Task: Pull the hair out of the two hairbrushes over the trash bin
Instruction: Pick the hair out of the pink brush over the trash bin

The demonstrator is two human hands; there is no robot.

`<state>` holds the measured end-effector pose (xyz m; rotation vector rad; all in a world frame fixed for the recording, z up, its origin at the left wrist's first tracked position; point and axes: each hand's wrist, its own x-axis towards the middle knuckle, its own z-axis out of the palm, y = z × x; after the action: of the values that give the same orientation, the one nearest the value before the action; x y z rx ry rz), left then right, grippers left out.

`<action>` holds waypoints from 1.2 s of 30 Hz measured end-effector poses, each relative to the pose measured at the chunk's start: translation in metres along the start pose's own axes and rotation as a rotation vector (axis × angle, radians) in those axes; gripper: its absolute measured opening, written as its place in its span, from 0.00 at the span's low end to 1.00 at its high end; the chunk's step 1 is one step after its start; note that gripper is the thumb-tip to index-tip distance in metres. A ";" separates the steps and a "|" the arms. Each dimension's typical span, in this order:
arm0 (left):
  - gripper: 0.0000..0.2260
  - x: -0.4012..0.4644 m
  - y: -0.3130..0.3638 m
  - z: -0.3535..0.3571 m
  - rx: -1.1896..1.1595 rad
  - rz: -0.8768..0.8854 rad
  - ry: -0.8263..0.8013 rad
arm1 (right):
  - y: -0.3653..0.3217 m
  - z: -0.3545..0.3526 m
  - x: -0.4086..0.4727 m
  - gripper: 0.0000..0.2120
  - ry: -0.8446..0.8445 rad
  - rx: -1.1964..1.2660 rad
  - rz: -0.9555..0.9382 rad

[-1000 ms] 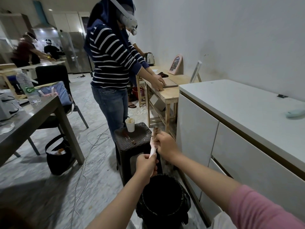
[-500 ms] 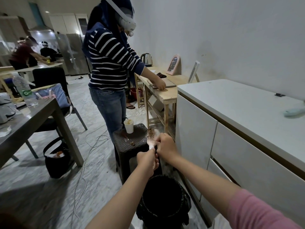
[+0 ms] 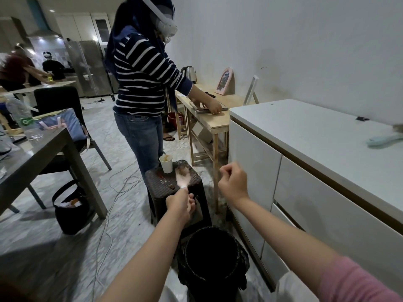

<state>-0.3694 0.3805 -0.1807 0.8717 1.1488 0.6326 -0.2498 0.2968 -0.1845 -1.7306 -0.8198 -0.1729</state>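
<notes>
Left hand (image 3: 180, 203) grips white plastic hairbrush (image 3: 182, 177) above round black bin (image 3: 212, 256).

Dim indoor light, bright ceiling spots far left, wide-angle edge bending, motion-blurred hairbrush (image 3: 182, 175)

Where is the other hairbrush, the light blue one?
The light blue hairbrush lies at the far right of the head view, on the white cabinet top, away from both hands.

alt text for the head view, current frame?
The left hand grips a white hairbrush by its handle above a black trash bin, while the right hand is held apart from it, fingers curled. A second, pale green hairbrush lies on the white cabinet.
</notes>
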 end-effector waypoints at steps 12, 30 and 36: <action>0.10 0.021 -0.015 -0.028 0.010 -0.036 0.116 | 0.007 -0.043 0.009 0.02 0.108 0.034 0.150; 0.09 0.006 -0.013 -0.032 0.319 0.190 -0.069 | 0.050 0.012 -0.010 0.20 -0.422 -0.244 0.427; 0.11 0.010 -0.015 -0.034 0.333 0.162 -0.081 | 0.047 0.009 -0.004 0.28 -0.549 -0.270 0.413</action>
<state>-0.3985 0.3891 -0.2038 1.2732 1.1353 0.5390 -0.2276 0.2984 -0.2269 -2.2050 -0.8284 0.5126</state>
